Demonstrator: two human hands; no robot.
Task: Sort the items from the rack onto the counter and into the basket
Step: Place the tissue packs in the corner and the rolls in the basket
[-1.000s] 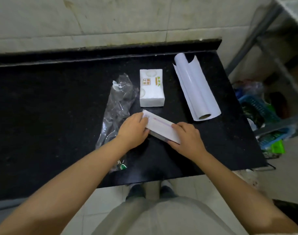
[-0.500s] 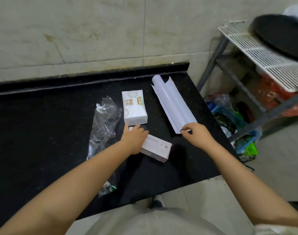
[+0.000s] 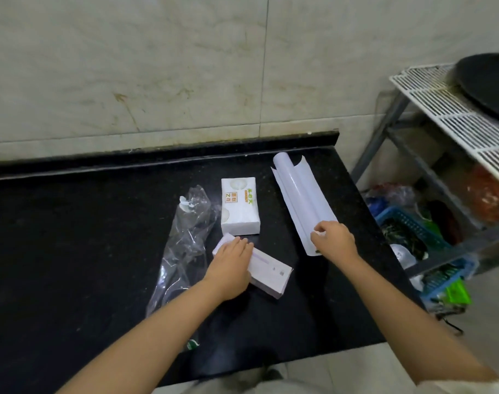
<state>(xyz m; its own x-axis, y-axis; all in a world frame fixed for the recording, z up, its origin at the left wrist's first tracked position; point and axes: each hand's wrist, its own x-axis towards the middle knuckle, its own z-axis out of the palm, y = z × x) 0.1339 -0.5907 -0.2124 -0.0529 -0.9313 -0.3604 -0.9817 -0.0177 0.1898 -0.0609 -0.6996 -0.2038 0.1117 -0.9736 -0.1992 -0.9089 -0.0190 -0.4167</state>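
I have both hands down on the black counter (image 3: 72, 251), busy arranging what lies there. My left hand (image 3: 231, 265) lies flat on the near-left end of the long white box (image 3: 266, 270), fingers together and stretched out over its top, pressing rather than gripping; the rest of the box sticks out to the right from under my palm. Just beyond those fingertips sits the tissue pack (image 3: 240, 206), close to the box, though I cannot tell if they touch. To the left of that hand the clear plastic bag (image 3: 185, 237) lies crumpled along the counter.

My right hand (image 3: 335, 240) is at the near end of the white roll (image 3: 302, 203). The fingers are curled in and pinched at its loose edge, thumb against forefinger; the roll runs away from my fingertips toward the wall.

I judge this the lining-up step on the counter. Next I need a firm hold on the roll's end so the loose sheet does not unwind as I square it. Well to the right of my right hand, under the wire rack (image 3: 447, 109), the blue basket (image 3: 407, 220) stands waiting for its share.
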